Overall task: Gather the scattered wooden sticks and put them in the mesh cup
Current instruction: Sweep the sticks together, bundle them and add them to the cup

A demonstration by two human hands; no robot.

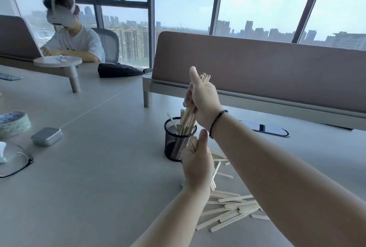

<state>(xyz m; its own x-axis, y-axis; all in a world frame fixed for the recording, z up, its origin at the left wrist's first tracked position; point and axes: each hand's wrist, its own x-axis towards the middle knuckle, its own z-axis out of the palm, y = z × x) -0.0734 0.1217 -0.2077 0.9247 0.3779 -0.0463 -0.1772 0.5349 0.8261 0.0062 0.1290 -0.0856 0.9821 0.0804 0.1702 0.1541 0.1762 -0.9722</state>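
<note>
My right hand clamps a stick bundle steeply tilted, lower ends entering the mesh cup directly below; my left hand grips more sticks beside it.

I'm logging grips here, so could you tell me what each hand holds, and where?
The right hand grips a bundle of sticks around its middle above the mesh cup; the left hand grips a second bundle mid-length.

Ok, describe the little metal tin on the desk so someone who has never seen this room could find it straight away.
Start at the big grey desk and look to its left side, well away from the black mesh cup. The metal tin lies flat there, just right of a patterned tape roll. It is the only silver, rounded-corner box with a closed lid.
</note>
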